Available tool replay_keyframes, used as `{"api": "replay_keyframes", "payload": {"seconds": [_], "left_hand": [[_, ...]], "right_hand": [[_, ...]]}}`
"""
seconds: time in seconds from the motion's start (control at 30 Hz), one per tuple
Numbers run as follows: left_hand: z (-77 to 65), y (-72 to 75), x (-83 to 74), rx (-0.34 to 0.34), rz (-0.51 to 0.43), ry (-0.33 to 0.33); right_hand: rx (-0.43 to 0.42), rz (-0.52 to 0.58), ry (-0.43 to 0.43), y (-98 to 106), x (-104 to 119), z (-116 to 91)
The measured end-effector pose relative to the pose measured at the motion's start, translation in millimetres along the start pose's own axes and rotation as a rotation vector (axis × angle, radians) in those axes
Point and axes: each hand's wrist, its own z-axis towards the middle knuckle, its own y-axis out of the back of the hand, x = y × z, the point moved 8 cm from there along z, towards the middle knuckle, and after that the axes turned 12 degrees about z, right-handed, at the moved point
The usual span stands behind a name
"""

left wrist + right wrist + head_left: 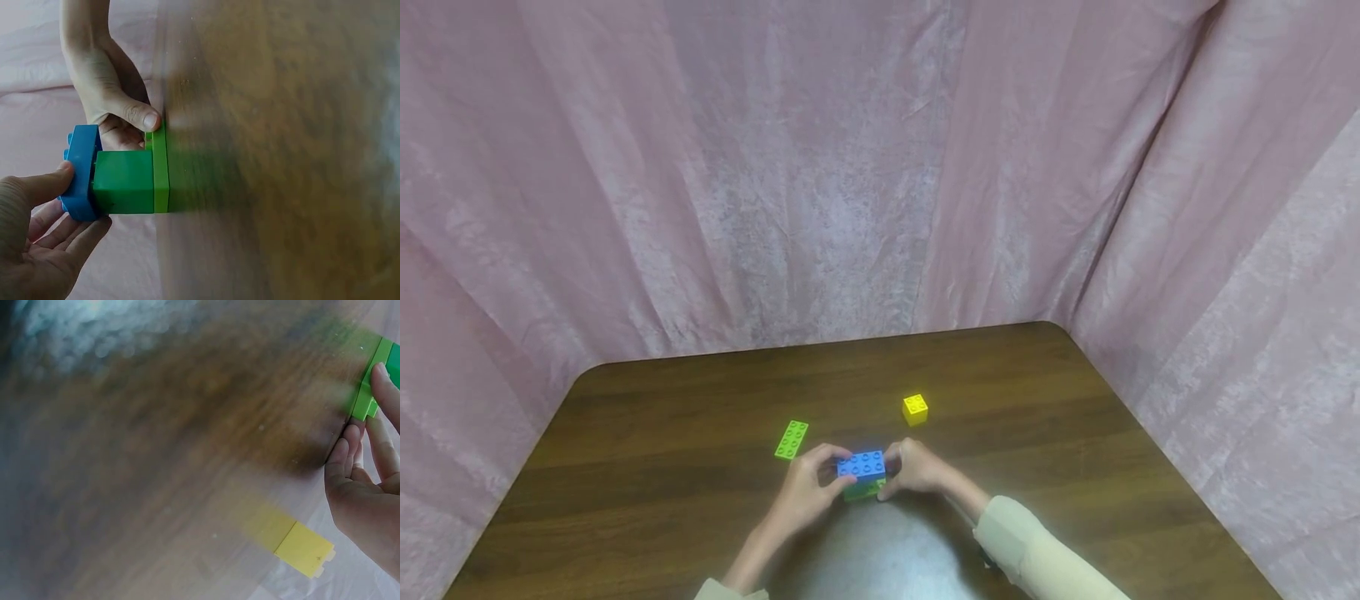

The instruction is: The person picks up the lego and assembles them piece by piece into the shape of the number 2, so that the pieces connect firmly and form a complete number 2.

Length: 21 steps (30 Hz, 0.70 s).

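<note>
My left hand (807,490) pinches a blue building brick (862,465) between thumb and fingers. In the left wrist view, the blue brick (81,174) leans at a slight tilt against the top of a green block (124,181). That block is set on a light green flat plate (160,178), which rests on the table. My right hand (917,467) grips the other end of this plate, thumb on the near side and fingers behind, as the right wrist view shows of the plate (369,387). From above, the blue brick mostly covers the green block.
A second light green plate (792,440) lies on the wooden table (700,408) beyond my left hand. Past my right hand stands a small yellow brick (915,410). A pink curtain (820,183) hangs behind the table's far edge.
</note>
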Motion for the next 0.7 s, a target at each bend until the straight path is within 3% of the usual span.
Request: {"api": "replay_keyframes", "payload": {"seconds": [0.33, 0.7], "left_hand": [[-0.5, -0.2, 1.6, -0.002, -0.065, 0.025], [-1.0, -2.5, -3.9, -0.025, -0.019, -0.011]], "right_hand": [[0.003, 0.015, -0.001, -1.5, -1.6, 0.4], [0.004, 0.001, 0.005, -0.5, -2.2, 2.2]]}}
